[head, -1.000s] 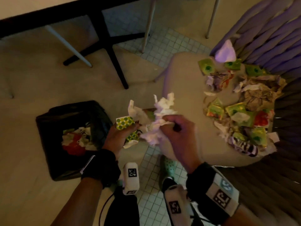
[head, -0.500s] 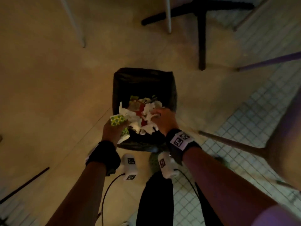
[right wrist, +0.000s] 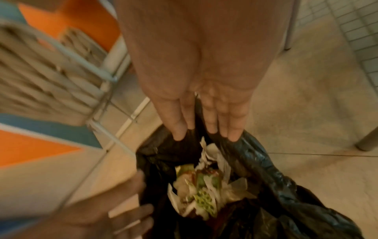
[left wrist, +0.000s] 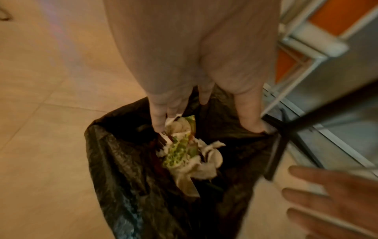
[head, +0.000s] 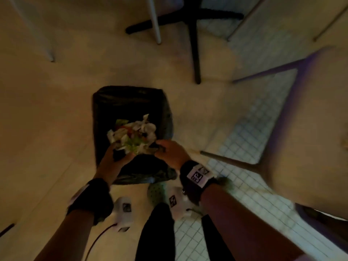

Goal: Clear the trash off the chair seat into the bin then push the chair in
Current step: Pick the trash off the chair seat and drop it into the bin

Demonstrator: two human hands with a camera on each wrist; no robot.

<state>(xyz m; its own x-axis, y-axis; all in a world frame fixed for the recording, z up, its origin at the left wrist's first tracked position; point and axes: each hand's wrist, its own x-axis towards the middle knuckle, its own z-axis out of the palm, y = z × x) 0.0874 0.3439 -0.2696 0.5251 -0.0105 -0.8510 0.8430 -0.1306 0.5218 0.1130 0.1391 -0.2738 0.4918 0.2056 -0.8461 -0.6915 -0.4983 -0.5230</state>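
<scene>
A black-lined bin [head: 131, 98] stands on the floor in front of me. Crumpled white paper and green dotted wrappers [head: 135, 134] lie loose in its mouth. My left hand [head: 114, 157] and right hand [head: 167, 149] hover over its near rim, with the trash just beyond their fingertips. In the left wrist view the left hand [left wrist: 202, 97] has straight fingers above the trash [left wrist: 184, 153], gripping nothing. The right wrist view shows the right hand [right wrist: 204, 121] straight-fingered above the bag [right wrist: 266, 161]. The chair [head: 310, 129] is blurred at the right; its seat top is hidden.
A chair leg [head: 235, 162] slants over a strip of small white tiles [head: 244, 147] right of the bin. A black table base [head: 194, 34] and a white leg [head: 155, 21] stand beyond the bin. My green shoe [head: 156, 193] is just behind it.
I turned from the chair to the bin with both hands carrying trash. Both hands have let go, and the paper and wrappers now lie in the bin.
</scene>
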